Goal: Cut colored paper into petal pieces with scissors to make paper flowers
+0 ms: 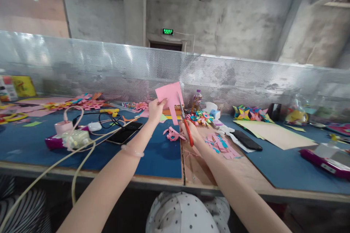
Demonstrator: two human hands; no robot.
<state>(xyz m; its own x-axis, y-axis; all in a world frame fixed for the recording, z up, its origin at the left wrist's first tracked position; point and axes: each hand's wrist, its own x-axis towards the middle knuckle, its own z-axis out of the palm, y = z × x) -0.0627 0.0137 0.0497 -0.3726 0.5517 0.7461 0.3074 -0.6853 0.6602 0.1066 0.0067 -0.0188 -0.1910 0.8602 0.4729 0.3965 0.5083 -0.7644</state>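
My left hand [157, 110] pinches the left edge of a pink sheet of paper [170, 94], held up above the table. From the sheet a narrow pink strip hangs downward, partly cut from it. Orange-handled scissors [188, 129] are gripped in my right hand [190, 131], their blades pointing up against the right part of the paper. Just below the hands a pink paper flower [172, 134] sits near the edge of the blue mat. To the right of my right wrist lie pink and blue paper scraps [221, 145].
A purple power strip [54, 142] with cables and a dark phone [125, 133] are at left. Several paper flowers [87, 102] lie behind them. A bottle [197, 101] stands behind my right hand. At right are a black phone [247, 140], cream paper sheets [276, 134] and another purple power strip [325, 163].
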